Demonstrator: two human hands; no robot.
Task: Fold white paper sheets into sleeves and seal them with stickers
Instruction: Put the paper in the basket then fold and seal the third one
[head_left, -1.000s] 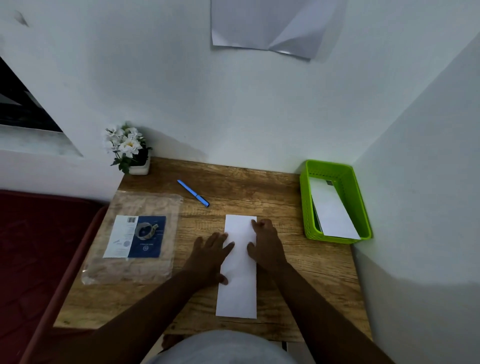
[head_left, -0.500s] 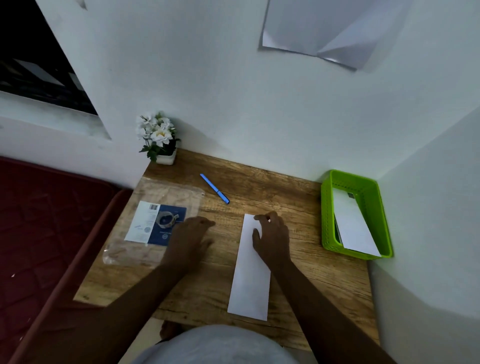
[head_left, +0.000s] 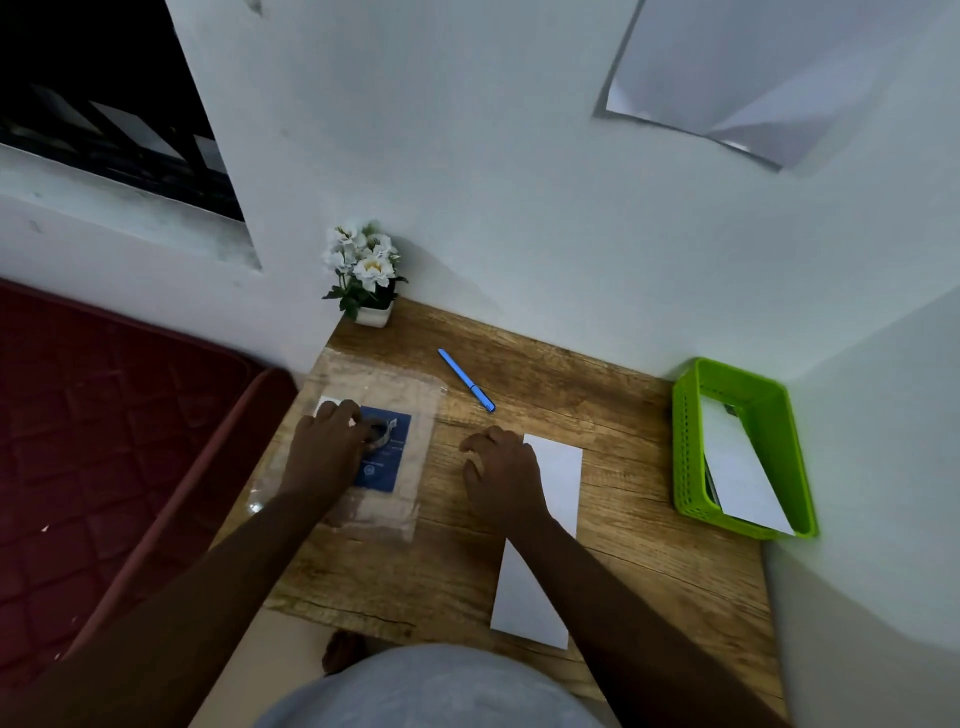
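Folded white sleeve (head_left: 540, 540) lying lengthwise on the table (head_left: 649, 519), right of centre. Right hand (head_left: 501, 475) pinning its far left corner, grip curled and pressed down. Left hand (head_left: 327, 447) over on the sticker sheet (head_left: 387, 460) inside the clear bag (head_left: 374, 452), fingertips pinching at the round sticker roll, though actual hold unclear. Best peeled slowly, one sticker only, fold kept flat meanwhile. Green basket (head_left: 737, 447) far right, holding finished sleeves.
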